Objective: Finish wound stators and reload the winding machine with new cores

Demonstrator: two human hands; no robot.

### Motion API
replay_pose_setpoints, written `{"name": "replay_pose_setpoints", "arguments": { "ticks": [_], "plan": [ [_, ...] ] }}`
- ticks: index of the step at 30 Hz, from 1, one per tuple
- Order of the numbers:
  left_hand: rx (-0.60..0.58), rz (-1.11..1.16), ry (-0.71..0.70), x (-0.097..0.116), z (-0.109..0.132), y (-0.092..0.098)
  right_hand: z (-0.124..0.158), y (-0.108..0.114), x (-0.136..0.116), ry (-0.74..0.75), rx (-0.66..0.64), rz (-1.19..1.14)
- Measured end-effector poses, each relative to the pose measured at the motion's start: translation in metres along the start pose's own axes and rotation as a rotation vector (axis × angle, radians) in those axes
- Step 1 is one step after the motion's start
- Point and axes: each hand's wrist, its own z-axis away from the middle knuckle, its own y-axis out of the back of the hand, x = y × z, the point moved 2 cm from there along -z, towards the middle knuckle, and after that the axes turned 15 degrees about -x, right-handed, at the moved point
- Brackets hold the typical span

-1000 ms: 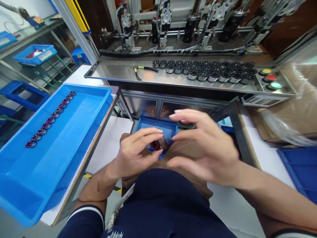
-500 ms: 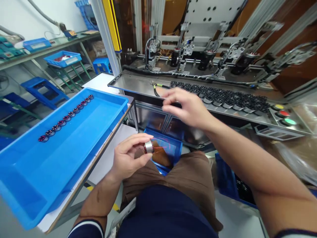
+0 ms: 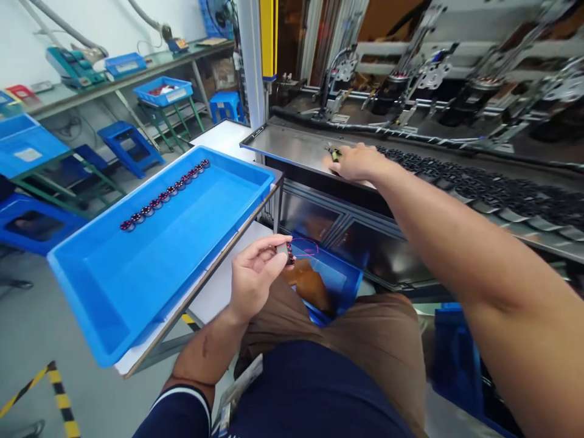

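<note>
In my left hand (image 3: 253, 277), pinched between thumb and fingers above my lap, is a small motor stator (image 3: 283, 250). It has a silver band, a black and red wound end, and a thin pinkish wire looping off to the right. My right hand (image 3: 358, 161) reaches forward to the metal ledge, its fingers closed over pliers (image 3: 336, 155) with green and black handles. The fingers hide most of the handles; the jaws point away to the left.
A blue tray (image 3: 201, 243) at left holds a row of similar stators (image 3: 159, 199). Many black ring-shaped parts (image 3: 456, 182) line the metal ledge (image 3: 292, 146) before a machine. Below, a blue bin (image 3: 347, 274) with brown material (image 3: 310, 283) stands between my knees.
My right hand has moved from above my lap forward onto the pliers. My left hand has turned the stator, so its wound end faces right. The view has shifted left.
</note>
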Motion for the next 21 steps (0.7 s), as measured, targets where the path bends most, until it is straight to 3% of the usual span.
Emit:
{"name": "replay_pose_setpoints", "arguments": {
  "ticks": [8,14,17,19,21],
  "plan": [
    [0.001,0.026,0.008,0.000,-0.003,-0.015,0.028,0.009,0.021,0.065,0.052,-0.273],
    [0.002,0.019,0.110,-0.003,0.000,-0.019,0.069,0.026,0.041,0.200,0.081,-0.767],
    [-0.034,0.064,0.147,-0.008,0.002,-0.021,0.118,-0.003,0.055,0.307,0.003,-1.352],
    [-0.066,0.059,0.157,-0.012,0.003,-0.024,0.161,-0.043,0.061,0.306,-0.102,-1.670],
    [-0.099,0.032,0.158,-0.016,0.005,-0.029,0.208,-0.094,0.063,0.269,-0.229,-1.819]
  ]
}}
